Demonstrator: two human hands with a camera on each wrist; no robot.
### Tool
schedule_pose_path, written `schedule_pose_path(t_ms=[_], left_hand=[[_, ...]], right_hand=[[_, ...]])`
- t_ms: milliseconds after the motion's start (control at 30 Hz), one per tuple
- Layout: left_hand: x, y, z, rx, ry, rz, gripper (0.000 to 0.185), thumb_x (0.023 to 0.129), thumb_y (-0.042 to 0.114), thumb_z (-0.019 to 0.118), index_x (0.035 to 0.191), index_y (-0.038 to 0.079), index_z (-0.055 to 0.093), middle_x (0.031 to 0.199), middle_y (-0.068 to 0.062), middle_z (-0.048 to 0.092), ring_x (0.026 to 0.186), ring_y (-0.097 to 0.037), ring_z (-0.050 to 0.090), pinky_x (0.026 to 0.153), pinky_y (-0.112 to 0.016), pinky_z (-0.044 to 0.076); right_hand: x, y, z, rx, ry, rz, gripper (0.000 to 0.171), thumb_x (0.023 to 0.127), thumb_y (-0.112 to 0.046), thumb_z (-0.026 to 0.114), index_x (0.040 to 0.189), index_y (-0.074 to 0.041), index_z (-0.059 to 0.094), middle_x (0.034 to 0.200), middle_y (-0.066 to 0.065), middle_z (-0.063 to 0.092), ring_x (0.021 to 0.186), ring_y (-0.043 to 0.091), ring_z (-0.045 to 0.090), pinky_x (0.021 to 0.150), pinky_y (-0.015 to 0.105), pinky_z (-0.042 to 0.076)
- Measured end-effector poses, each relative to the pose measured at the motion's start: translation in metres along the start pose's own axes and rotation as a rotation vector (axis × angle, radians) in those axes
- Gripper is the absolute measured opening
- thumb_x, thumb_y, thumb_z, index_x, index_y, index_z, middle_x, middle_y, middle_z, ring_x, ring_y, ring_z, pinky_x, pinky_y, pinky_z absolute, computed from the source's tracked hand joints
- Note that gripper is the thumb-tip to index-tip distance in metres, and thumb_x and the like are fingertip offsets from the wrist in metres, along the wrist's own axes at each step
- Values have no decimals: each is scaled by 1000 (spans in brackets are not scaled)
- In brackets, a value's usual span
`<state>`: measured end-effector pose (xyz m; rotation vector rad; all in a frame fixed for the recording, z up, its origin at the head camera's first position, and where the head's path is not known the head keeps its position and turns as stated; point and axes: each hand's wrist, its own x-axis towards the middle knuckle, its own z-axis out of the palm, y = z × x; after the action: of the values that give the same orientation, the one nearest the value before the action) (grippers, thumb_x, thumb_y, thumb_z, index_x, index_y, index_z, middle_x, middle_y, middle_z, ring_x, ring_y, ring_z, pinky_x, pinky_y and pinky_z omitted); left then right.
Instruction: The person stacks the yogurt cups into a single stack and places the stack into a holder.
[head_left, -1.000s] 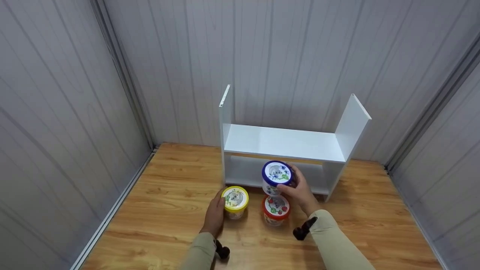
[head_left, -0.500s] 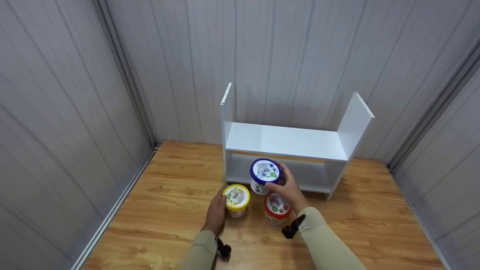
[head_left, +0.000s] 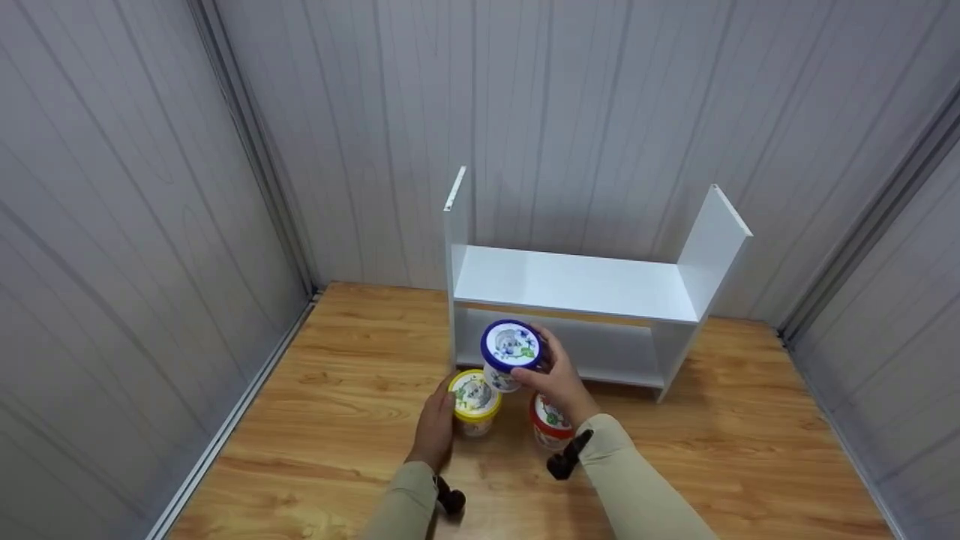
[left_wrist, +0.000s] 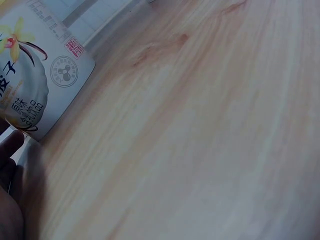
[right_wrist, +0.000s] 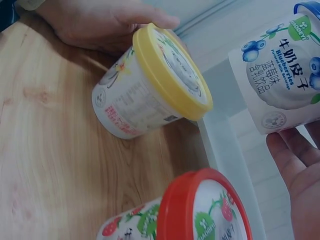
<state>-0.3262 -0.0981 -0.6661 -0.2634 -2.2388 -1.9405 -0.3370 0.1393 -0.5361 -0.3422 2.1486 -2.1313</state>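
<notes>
My right hand (head_left: 561,384) grips a blue-lidded milk drink cup (head_left: 511,346), printed with blueberries, and holds it raised in front of the white shelf (head_left: 574,283). Thumb and fingers lie on its right side. In the head view it partly overlaps a yellow-lidded milk drink cup (head_left: 475,396) standing on the wooden surface. My left hand (head_left: 432,429) holds that yellow-lidded cup from its left; some fingers are hidden behind it. A red-lidded cup (head_left: 551,421) with strawberry prints stands below my right hand, partly hidden by the wrist. The right wrist view shows the yellow-lidded cup (right_wrist: 150,85) upright.
The shelf has two levels between tall side panels (head_left: 716,240) and stands near the back wall (head_left: 585,112). Wooden surface (head_left: 360,360) extends to both sides. Grey walls (head_left: 150,225) enclose the space. A small dark camera (head_left: 450,499) is on each wrist.
My right hand has carried the blue-lidded cup leftward, from above the red-lidded cup to beside and over the yellow-lidded one. My left hand and the yellow-lidded cup have stayed nearly still.
</notes>
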Motion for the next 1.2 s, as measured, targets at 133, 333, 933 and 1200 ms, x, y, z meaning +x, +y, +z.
schedule_pose_path(t_ms=[133,333,933,1200], left_hand=[[0,0,0,-24,-10,-8,50,112,30,33,155,6,39,152,-12,49,145,-30,38,122,-51,22],[-6,28,-5,-75,-56,-22,47,112,23,34,154,5,40,146,-9,55,140,-28,45,121,-50,25],[-2,6,1,-184,-77,-59,44,112,32,35,154,24,44,137,-3,60,132,-23,52,117,-49,32],[2,-4,2,-194,-59,-79,48,110,43,33,155,28,41,145,-1,55,137,-22,48,118,-49,31]], right_hand=[[0,1,5,-7,-1,13,94,82,-22,87,158,-20,31,156,12,42,143,33,40,115,50,36],[1,2,14,-34,7,36,94,80,-26,88,157,-20,34,156,12,42,144,33,39,116,50,35],[4,19,29,-6,-40,24,96,81,-23,88,157,-15,31,154,15,42,143,32,40,117,46,34],[6,21,38,-74,-17,64,101,75,-34,91,157,-21,34,155,11,42,144,31,38,118,46,33]])
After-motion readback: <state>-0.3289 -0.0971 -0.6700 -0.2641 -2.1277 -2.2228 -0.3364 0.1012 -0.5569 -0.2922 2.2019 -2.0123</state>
